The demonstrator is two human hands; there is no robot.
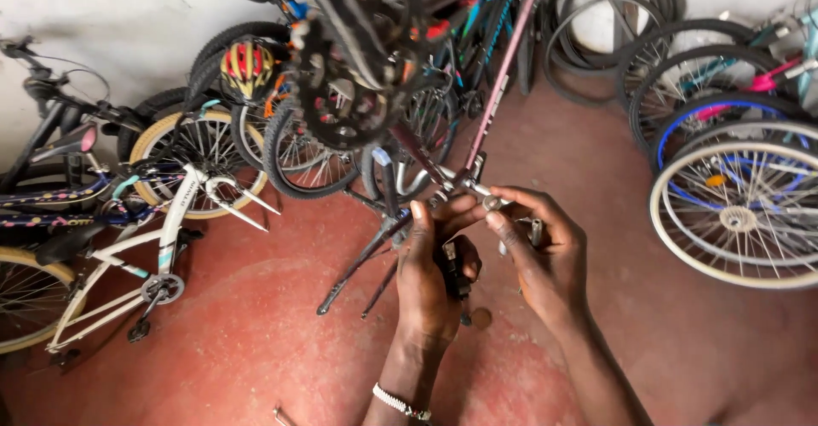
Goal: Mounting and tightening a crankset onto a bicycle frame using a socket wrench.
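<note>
1. Nearest the camera, above the red floor (pixel 256 358), the left hand (pixel 430 277) is seen raised, a beaded bracelet (pixel 399 403) worn at its wrist; its fingers are curled shut around a dark tool (pixel 456 273), while the thumb and forefinger reach up toward the frame end.
2. Just beside it, the right hand (pixel 545 260) is held half closed, its fingertips pinched on a small metal fitting (pixel 492 200), with a further slim metal piece (pixel 536 232) tucked against the palm.
3. The fitting is found touching the lower end of the pink frame tube (pixel 503 77), whose long axis runs up and away from the hands; the right hand is the nearer to it.
4. Overhead, a blurred chainring and crank (pixel 349 77) hang.
5. Farther off, a white bicycle (pixel 162 247) lies at the left, loose wheels (pixel 737 213) are stacked at the right, and a red and yellow helmet (pixel 247 66) is set by the wall.
</note>
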